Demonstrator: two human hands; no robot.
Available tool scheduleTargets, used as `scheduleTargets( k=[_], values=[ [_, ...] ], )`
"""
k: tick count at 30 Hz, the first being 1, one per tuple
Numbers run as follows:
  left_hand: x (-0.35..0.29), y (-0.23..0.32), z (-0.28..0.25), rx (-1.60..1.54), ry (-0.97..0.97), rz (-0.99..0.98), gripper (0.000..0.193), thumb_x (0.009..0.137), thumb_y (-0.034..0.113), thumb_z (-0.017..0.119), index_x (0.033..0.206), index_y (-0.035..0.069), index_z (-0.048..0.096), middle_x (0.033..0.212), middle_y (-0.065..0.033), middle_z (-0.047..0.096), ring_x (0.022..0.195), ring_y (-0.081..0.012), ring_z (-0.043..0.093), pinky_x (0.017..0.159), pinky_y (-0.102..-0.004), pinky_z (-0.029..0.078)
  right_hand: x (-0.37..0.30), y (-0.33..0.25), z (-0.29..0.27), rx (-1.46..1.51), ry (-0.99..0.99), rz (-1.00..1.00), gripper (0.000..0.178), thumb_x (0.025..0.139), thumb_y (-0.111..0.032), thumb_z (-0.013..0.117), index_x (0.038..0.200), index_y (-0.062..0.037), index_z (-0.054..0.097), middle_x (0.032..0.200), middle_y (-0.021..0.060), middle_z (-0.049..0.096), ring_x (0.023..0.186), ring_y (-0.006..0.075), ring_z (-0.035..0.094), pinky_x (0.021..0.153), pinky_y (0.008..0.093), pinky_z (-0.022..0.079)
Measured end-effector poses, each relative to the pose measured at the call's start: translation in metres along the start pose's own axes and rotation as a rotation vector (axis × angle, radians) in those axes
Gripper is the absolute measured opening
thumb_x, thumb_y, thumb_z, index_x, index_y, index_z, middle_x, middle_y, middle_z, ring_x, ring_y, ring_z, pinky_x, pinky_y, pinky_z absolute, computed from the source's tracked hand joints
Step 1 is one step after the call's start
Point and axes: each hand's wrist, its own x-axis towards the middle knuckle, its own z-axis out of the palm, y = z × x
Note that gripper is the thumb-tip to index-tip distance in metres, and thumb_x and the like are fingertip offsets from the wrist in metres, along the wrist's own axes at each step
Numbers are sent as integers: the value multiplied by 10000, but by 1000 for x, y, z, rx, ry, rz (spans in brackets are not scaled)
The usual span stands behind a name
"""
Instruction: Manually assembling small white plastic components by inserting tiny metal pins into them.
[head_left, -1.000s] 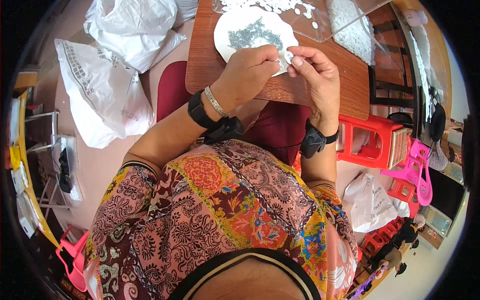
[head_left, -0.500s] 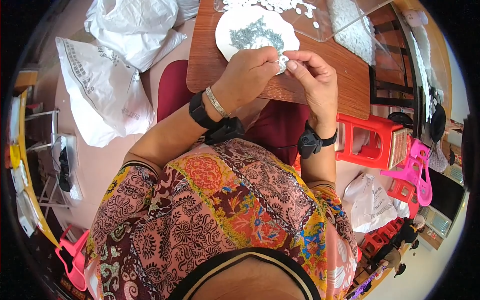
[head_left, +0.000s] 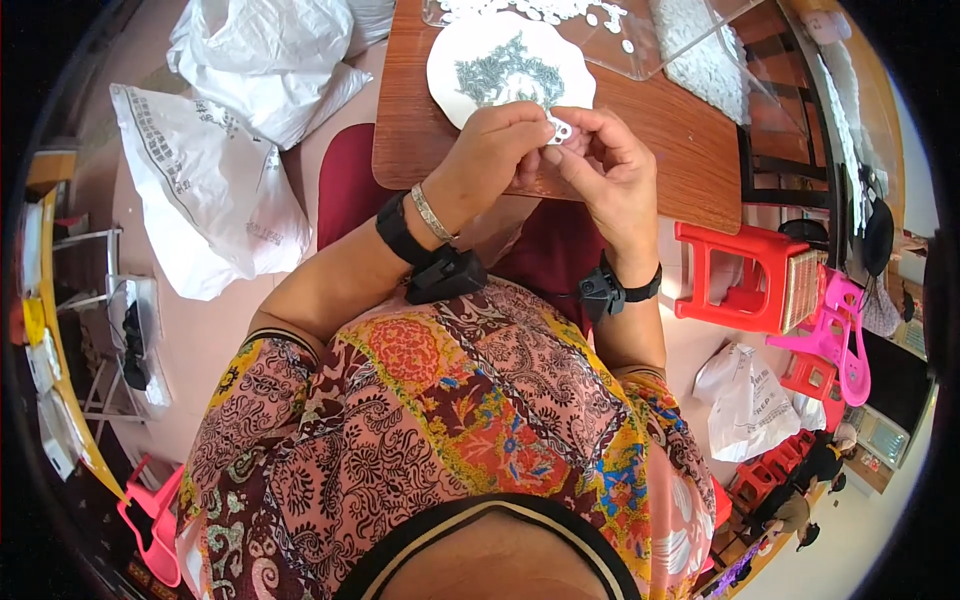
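Note:
A small white plastic piece with round holes (head_left: pixel 562 131) is held between my two hands, over the near edge of the brown wooden table (head_left: pixel 402 120). My left hand (head_left: pixel 490 148) pinches its left side between thumb and fingers. On its other side, my right hand (head_left: pixel 612 172) grips it with the thumb below and the index finger above. Just beyond my hands lies a white scalloped plate (head_left: pixel 442 62). A heap of small grey metal parts, seemingly screws (head_left: pixel 490 72), covers its middle, with some white pieces nearer my fingers.
Loose white pieces (head_left: pixel 540 10) lie in a clear tray (head_left: pixel 598 58) at the table's far side, beside a bag of white parts (head_left: pixel 697 65). White sacks (head_left: pixel 205 190) fill the floor at left. A red stool (head_left: pixel 740 280) stands right of my knees.
Both hands have shifted slightly left and nearer to me with the white piece. My right hand has turned inward, and more of the piece's holes now show.

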Motion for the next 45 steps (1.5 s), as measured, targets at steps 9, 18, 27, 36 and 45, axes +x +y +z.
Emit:
scheduleTargets(
  k=[9,18,27,36,45],
  values=[
    [-1,-7,4,-17,58,-3,221,879,168,510,732,10,559,605,4,525,522,-61,481,460,-214,375,1,-15,13,-500,37,-130,323,714,-1,696,1032,-27,646,774,47,572,637,115,548,582,240,454],
    [-2,-1,0,-53,75,34,219,890,143,490,743,-5,560,615,3,515,532,-67,475,489,-210,379,2,-17,19,-579,85,-201,271,743,-51,691,1010,-39,649,761,132,631,619,199,613,569,283,476],
    [-9,-7,0,250,95,286,229,881,117,473,687,-1,502,613,-13,476,587,-83,451,511,-256,356,-3,-17,18,-558,46,-227,181,782,-31,641,962,-11,647,776,148,653,686,229,664,600,288,502],
    [-20,5,13,58,-2,111,206,907,122,478,758,-1,548,650,27,465,582,-40,403,515,-208,341,-11,-30,-7,-559,89,-338,186,768,-35,677,950,-6,650,773,107,649,654,171,621,589,258,487],
    [-10,10,-4,177,74,94,259,906,208,453,767,45,599,573,26,474,512,-51,424,484,-192,304,93,-64,-174,-812,815,-406,265,828,-113,666,1049,30,638,888,57,662,778,106,595,710,230,479]
  ],
)
